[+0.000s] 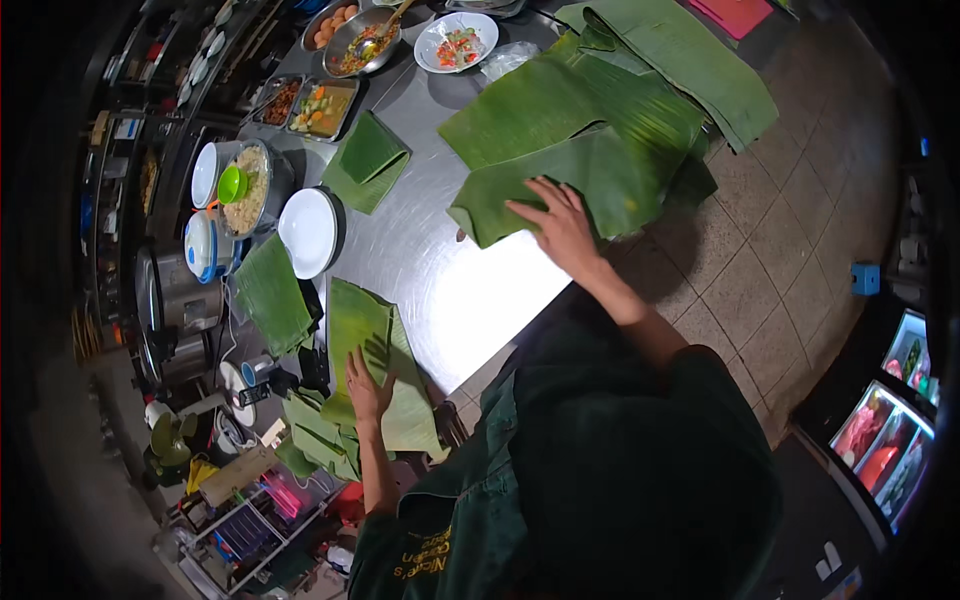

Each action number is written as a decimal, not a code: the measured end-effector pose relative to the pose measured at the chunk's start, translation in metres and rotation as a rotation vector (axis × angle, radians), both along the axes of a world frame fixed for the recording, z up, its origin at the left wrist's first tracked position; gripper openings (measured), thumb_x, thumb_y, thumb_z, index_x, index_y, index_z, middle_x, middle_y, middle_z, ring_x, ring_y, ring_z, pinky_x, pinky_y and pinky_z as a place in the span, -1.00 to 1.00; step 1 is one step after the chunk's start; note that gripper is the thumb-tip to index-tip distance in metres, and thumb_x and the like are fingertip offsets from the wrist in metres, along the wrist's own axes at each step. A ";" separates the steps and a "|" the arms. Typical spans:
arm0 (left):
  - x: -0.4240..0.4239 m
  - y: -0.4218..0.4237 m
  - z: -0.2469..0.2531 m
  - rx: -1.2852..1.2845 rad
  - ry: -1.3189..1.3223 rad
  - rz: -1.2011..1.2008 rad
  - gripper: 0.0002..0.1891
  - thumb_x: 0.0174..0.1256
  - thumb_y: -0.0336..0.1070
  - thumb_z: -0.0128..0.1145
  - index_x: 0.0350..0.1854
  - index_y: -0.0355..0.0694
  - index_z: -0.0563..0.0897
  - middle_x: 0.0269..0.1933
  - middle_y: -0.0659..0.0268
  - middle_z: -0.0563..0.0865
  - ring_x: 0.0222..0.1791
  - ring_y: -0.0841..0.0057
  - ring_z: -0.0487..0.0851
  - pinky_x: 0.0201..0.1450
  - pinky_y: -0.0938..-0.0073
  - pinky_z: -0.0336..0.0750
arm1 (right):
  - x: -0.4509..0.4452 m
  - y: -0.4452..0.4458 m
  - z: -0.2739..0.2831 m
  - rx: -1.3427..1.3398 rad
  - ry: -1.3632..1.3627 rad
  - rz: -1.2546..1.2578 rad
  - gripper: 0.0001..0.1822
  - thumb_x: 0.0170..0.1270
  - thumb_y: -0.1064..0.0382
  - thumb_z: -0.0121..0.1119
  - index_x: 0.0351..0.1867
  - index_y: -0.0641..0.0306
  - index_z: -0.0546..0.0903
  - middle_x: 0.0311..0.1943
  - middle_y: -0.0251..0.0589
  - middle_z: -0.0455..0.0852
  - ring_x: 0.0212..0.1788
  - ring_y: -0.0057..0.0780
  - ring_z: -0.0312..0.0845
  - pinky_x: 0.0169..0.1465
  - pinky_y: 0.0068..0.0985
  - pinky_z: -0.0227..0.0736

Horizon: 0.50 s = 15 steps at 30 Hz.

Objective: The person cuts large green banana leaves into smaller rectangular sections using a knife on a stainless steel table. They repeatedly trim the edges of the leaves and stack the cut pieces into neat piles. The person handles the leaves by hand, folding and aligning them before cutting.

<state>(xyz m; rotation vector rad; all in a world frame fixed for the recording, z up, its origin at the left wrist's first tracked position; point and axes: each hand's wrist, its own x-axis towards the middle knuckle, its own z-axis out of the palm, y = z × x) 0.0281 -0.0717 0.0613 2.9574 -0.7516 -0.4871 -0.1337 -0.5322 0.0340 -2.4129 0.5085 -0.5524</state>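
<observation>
My right hand [564, 229] lies with spread fingers over the near edge of a large banana leaf [551, 180], part of an overlapping pile on the steel table. Its thumb side faces the bare metal. My left hand [367, 391], fingers also apart, is over a cut banana leaf piece [358, 319] at the table's left end and casts a shadow on it. Whether that palm touches the leaf, I cannot tell. Beneath and beside this piece is a paler leaf sheet [412, 390]. Neither hand grips anything.
Along the far left side stand white plates [307, 232], a tub of rice [246, 187] with a green cup, a folded leaf [371, 154], trays of food [324, 109], a steel mixing bowl [364, 49] and a white bowl [456, 43]. More leaves [274, 296] lie left. Tiled floor [780, 232] is at right.
</observation>
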 end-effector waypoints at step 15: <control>-0.106 -0.165 -0.056 -1.228 0.685 0.932 -0.52 0.38 -0.35 0.32 0.29 -0.35 0.49 0.13 0.14 0.68 0.07 0.38 0.67 0.15 0.35 0.56 | -0.031 0.077 -0.001 0.132 0.212 0.889 -0.30 0.17 0.10 0.42 0.41 -0.17 0.51 0.49 0.05 0.27 0.60 -0.02 0.04 0.56 0.20 -0.16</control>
